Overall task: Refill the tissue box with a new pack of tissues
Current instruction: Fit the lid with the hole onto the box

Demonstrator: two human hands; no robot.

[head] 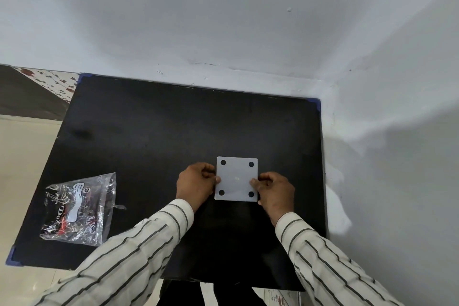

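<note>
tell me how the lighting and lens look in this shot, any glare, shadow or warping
Head view: soft, even light; the black table reads nearly featureless; glare sparkles on the crinkled plastic wrapper; the white panel held between the left hand and right hand is bright but not blown out; a soft shadow falls on the right wall; wide-angle warping skews the table's edges.

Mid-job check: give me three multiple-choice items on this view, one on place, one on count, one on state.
1. Where is the crinkled clear plastic wrapper?
A. left part of the black tabletop
B. under the panel
C. on the floor

2. How many black dots are on the white square panel?
A. two
B. four
C. six

3. The panel is:
A. lying untouched
B. held by one hand
C. gripped by both hands

Answers: 1 A, it lies near the table's left edge. 2 B, one per corner. 3 C, left hand and right hand pinch opposite edges.
</note>
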